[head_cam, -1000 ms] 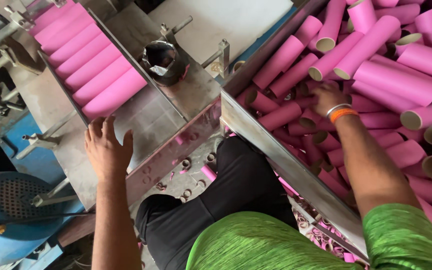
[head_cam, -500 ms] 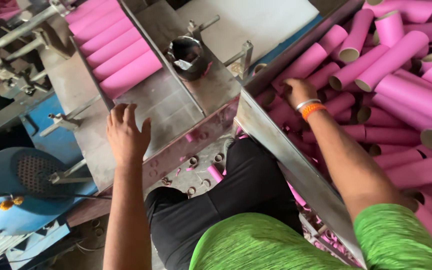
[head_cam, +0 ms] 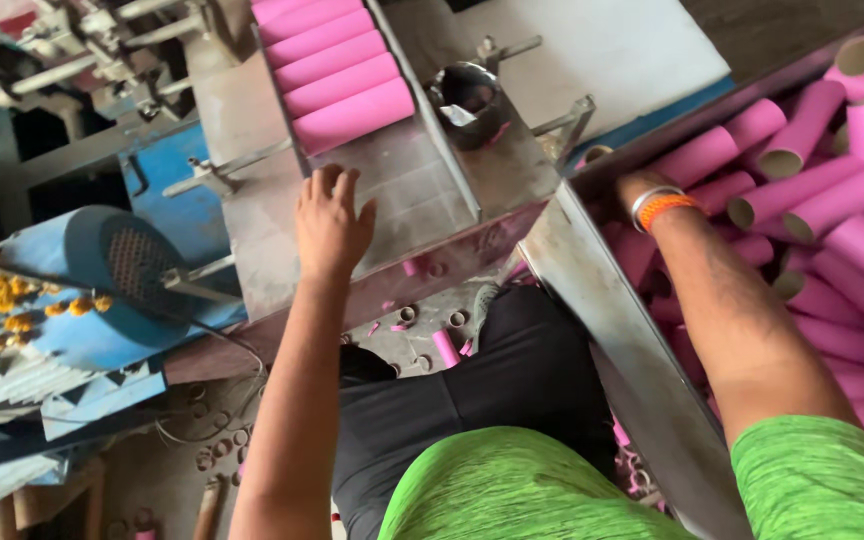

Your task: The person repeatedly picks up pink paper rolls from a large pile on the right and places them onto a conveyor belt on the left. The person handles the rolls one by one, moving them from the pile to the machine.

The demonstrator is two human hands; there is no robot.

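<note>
My left hand lies flat on the sloped metal tray, fingers slightly apart, holding nothing. A row of pink cardboard tubes sits on the tray just beyond its fingertips. My right hand reaches into the bin of loose pink tubes on the right, near the bin's corner. A silver and orange bangle is on its wrist. Its fingers are hidden among the tubes and behind the bin's metal wall, so I cannot see whether they hold a tube.
A dark metal cup stands on the machine between tray and bin. A blue motor and machine parts are at the left. Small pink tube offcuts and rings lie on the floor by my knees.
My right hand has drawn back across the tubes towards the bin's near corner. My left hand stays flat on the tray. The view has shifted.
</note>
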